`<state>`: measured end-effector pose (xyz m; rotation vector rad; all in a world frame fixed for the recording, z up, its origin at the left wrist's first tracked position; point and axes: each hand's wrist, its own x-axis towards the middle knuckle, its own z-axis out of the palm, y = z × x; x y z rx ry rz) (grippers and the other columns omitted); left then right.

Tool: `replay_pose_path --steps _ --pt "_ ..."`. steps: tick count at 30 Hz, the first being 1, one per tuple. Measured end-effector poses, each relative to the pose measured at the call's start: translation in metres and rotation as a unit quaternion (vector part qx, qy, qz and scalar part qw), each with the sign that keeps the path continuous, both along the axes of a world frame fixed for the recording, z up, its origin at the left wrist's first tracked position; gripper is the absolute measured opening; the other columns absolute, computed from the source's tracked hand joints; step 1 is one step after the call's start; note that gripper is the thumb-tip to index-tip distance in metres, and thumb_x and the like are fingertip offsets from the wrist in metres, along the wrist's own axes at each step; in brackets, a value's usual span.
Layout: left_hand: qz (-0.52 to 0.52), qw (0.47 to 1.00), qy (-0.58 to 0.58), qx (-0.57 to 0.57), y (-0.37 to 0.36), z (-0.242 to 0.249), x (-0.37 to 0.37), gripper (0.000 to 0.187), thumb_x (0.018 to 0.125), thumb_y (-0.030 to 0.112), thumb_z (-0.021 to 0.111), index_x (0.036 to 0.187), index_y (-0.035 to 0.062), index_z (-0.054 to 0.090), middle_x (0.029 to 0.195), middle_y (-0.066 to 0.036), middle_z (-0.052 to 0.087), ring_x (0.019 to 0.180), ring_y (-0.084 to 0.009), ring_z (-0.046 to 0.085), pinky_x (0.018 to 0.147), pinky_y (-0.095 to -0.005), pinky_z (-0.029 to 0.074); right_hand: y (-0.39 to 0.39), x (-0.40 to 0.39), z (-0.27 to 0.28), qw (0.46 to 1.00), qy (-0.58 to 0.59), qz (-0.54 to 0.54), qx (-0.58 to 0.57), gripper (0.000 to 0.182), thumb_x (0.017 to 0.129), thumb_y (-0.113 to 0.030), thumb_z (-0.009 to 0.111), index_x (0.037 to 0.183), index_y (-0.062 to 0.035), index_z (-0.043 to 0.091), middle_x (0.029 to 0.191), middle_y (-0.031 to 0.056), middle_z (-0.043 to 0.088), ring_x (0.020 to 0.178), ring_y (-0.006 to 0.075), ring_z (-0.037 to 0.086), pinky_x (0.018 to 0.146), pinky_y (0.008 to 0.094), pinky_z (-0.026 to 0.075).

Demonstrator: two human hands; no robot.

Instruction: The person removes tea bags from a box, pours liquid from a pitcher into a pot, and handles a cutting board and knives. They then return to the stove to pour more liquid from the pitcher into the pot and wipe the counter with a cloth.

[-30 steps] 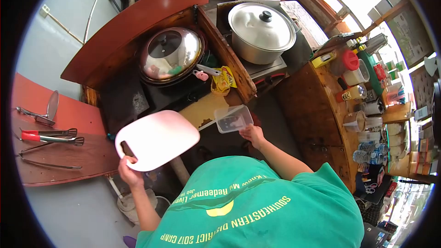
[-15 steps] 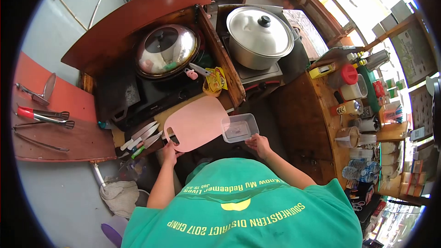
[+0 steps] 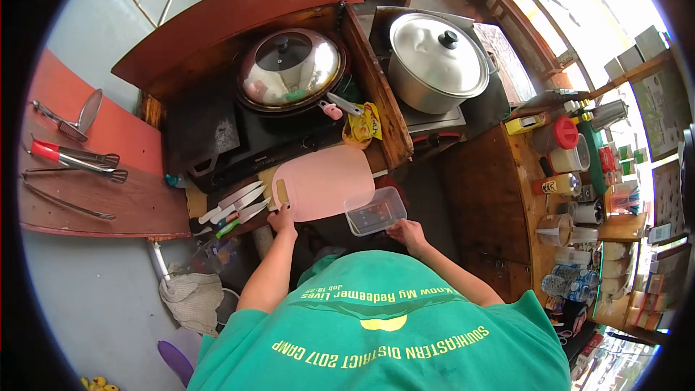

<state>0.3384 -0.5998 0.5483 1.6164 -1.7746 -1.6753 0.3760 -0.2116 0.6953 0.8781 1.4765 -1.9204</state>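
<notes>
A pink cutting board with a handle slot lies at the front of the stove counter, partly beyond its edge. My left hand grips its near left corner, below the slot. With my right hand I hold a clear plastic container by its near right corner. The container looks open-topped, and its far left part meets or overlaps the board's right end. Left of the board, several knives lie side by side, one with a green handle.
A lidded wok sits on the black stove behind the board, a yellow packet beside it. Farther right stands a large lidded pot. Tongs hang at left. Jars and bottles crowd the right-hand shelf.
The board has moved away from me onto the counter, and my left hand went with it. The container has tilted and shifted slightly, still in my right hand. The camera view has also shifted.
</notes>
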Motion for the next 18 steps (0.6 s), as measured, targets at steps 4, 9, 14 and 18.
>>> replay_pose_path --steps 4,9,14,18 --pt "-0.034 0.967 -0.051 0.249 0.025 0.041 0.020 0.035 0.097 0.022 0.057 0.124 0.0000 0.049 0.109 -0.017 0.064 0.093 -0.0286 0.066 0.074 -0.0423 0.057 -0.017 -0.001 -0.008 1.000 -0.007 -0.002 0.007 0.025 0.093 -0.018 0.051 0.086 0.0017 0.064 0.093 0.0150 0.072 0.083 0.0221 0.069 0.080 0.0325 0.056" --pt "-0.063 0.928 0.076 0.358 0.045 0.017 0.029 0.030 0.105 0.024 0.044 0.124 0.0018 0.050 0.110 -0.017 0.064 0.085 -0.0300 0.069 0.071 -0.0404 0.062 -0.038 -0.003 0.001 1.000 -0.018 -0.014 0.014 0.020 0.089 -0.017 0.055 0.085 0.0000 0.065 0.092 0.0141 0.072 0.084 0.0219 0.069 0.079 0.0321 0.057" --pt "-0.016 0.954 0.098 0.283 0.065 0.032 0.020 0.030 0.106 0.019 0.038 0.125 -0.0036 0.047 0.109 -0.020 0.064 0.084 -0.0309 0.070 0.073 -0.0394 0.064 -0.050 -0.007 -0.001 0.999 -0.025 0.007 0.030 0.021 0.090 -0.018 0.054 0.086 -0.0002 0.065 0.094 0.0137 0.072 0.084 0.0211 0.069 0.079 0.0312 0.056" --pt "-0.026 0.931 0.128 0.341 0.066 0.025 0.009 0.036 0.105 0.026 0.042 0.124 -0.0053 0.047 0.107 -0.020 0.064 0.084 -0.0316 0.070 0.073 -0.0404 0.064 -0.066 -0.020 -0.001 0.999 -0.004 0.013 0.051 0.024 0.095 -0.022 0.054 0.090 -0.0010 0.065 0.094 0.0127 0.071 0.086 0.0214 0.069 0.081 0.0323 0.056"
